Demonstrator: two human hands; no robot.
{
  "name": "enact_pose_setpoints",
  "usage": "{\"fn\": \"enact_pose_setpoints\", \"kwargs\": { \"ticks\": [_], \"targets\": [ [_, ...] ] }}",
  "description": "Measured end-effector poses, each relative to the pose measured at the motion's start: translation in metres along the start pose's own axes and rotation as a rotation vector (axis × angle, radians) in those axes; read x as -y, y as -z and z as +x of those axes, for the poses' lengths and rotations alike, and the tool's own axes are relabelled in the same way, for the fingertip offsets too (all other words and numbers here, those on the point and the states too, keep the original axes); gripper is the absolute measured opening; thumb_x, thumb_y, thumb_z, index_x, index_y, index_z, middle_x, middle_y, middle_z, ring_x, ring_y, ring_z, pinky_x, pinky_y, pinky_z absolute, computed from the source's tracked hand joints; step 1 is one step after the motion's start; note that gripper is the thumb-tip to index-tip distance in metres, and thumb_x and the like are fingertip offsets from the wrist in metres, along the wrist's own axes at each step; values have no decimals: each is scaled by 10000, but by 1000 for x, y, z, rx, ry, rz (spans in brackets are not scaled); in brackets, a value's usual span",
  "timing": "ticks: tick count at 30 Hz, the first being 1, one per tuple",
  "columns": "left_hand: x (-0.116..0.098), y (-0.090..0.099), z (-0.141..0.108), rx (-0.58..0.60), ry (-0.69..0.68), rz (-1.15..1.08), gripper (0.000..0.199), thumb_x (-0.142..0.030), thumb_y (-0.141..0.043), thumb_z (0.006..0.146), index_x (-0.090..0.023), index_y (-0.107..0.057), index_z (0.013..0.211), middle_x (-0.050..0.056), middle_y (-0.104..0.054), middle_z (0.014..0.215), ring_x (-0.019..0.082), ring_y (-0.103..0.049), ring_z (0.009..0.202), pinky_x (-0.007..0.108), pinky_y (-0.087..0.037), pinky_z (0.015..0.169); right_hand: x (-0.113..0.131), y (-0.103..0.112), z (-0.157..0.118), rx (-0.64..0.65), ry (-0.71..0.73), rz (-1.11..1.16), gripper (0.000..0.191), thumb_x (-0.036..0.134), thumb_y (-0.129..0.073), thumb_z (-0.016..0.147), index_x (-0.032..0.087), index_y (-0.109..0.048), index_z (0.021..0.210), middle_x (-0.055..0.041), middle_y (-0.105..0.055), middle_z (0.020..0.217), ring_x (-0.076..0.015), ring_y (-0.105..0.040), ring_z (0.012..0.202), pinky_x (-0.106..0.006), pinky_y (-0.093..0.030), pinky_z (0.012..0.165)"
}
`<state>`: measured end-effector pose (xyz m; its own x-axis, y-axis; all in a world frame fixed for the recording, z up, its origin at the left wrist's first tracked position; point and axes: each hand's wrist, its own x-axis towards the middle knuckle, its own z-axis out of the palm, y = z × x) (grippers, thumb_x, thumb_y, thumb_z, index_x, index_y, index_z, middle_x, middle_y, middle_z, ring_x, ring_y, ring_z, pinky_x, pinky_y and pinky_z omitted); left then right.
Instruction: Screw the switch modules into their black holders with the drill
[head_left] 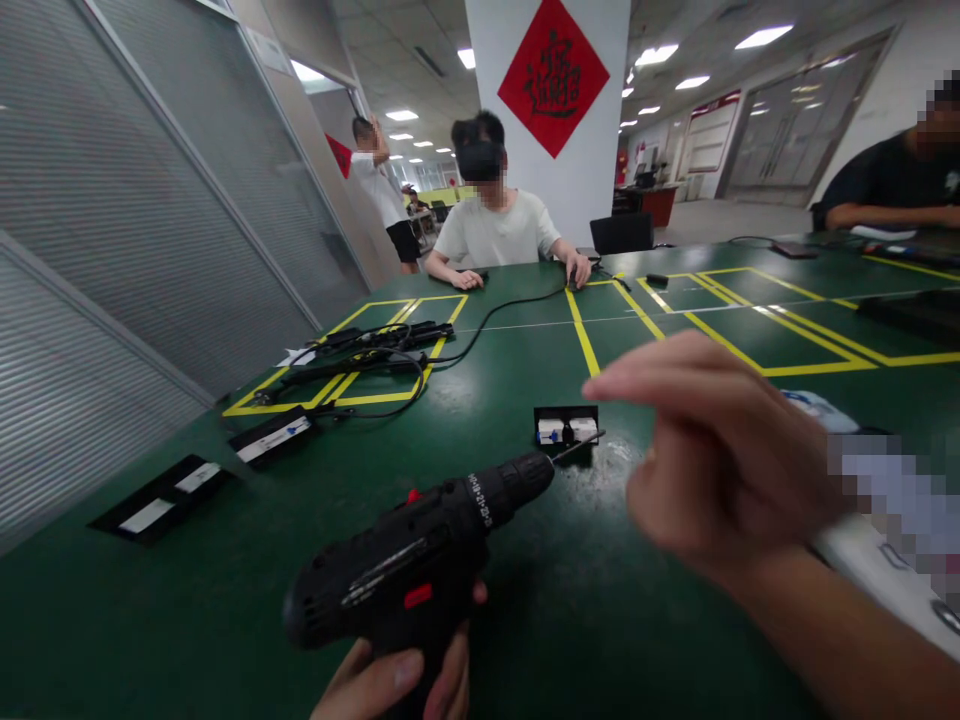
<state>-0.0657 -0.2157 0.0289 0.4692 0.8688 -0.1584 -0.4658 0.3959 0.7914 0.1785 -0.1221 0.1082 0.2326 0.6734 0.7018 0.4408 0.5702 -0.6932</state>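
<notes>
My left hand is wrapped round the grip of a black cordless drill, held above the green table. The drill has red buttons and a numbered collar, and its chuck points right and away from me. A thin bit sticks out of the chuck. To the right of the bit, my right hand hovers in the air, apart from the drill. Its index finger stretches forward, the thumb is lower with a gap between them, and the other fingers are partly hidden. Nothing shows in this hand.
Behind the bit stands a small black piece with white labels. Flat black pieces and a cable bundle lie on the left. Yellow tape marks the green table. A person in a headset sits opposite.
</notes>
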Motion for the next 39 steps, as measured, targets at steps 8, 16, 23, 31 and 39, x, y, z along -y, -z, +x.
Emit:
{"fn": "enact_pose_setpoints", "kwargs": {
  "ticks": [8,16,23,31,39],
  "targets": [
    [9,19,6,43,-18,-39,595,-352,-525,788,-75,-411,1302,-10,-483,528,131,-509,419,298,-427,513,-134,-44,42,-91,-141,-205,210,164,-452,891,139,-626,776,-10,-633,704,-148,-625,686,-326,-509,670],
    [3,9,5,-75,49,47,547,-295,-633,703,-145,-477,1205,67,-620,749,273,-648,704,466,-472,737,-187,-55,18,140,-208,-374,190,302,-545,886,141,-623,948,-40,-655,941,-165,-629,826,-374,-511,753],
    [4,6,9,-62,25,5,531,-270,-627,705,-153,-462,1195,41,-596,738,146,-569,509,352,-465,592,-194,-56,21,233,-206,-433,191,296,-547,885,143,-621,973,-47,-650,980,-176,-625,867,-390,-505,777],
    [0,2,12,-149,19,-97,348,-320,-449,821,-99,-524,1079,-19,-442,549,103,-448,407,287,-406,488,-197,-56,22,263,-222,-433,190,299,-544,886,145,-621,967,-47,-649,979,-174,-624,860,-387,-505,774],
    [1,1,6,-168,-5,-72,357,-340,-435,825,-94,-525,1067,-9,-459,532,121,-461,394,295,-410,475,-172,-56,20,342,-102,-254,203,305,-523,900,138,-610,974,-32,-652,905,-154,-630,777,-354,-518,715]
  ]
}}
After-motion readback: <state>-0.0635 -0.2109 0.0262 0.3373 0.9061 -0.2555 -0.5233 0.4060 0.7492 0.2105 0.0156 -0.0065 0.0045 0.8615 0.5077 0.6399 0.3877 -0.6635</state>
